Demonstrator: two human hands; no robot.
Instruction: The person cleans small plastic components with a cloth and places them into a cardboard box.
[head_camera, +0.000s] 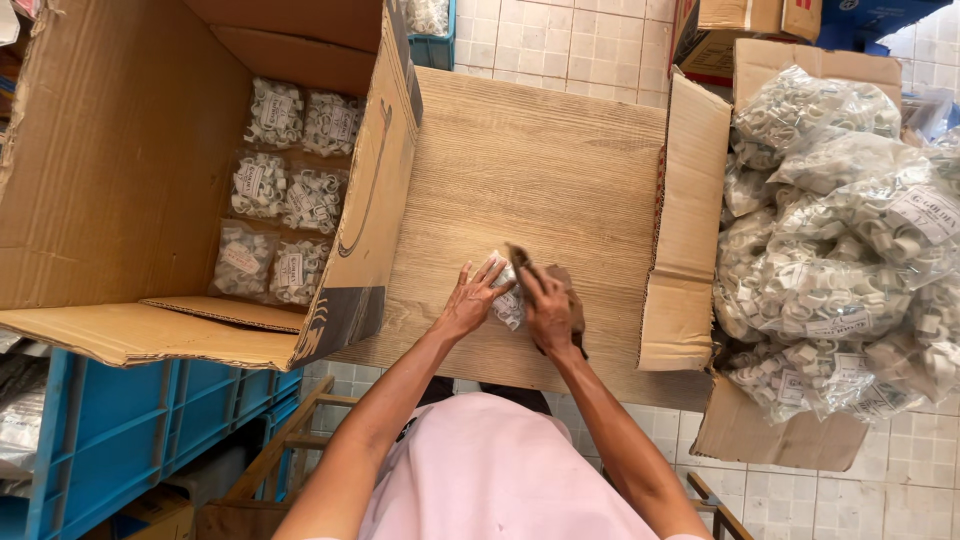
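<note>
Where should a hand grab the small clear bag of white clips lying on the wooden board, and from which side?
Probably the bag of white clips by its far end, coming from above at the board's open far side. It lies flat, the left hand covers its left edge and the right hand its right, so only that end shows bare.

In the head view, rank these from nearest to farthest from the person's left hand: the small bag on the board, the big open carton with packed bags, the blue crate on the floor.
From the left hand:
1. Small bag, under its fingertips on the wooden board.
2. Open carton, just to its left.
3. Blue crate, lower left on the floor.
</note>
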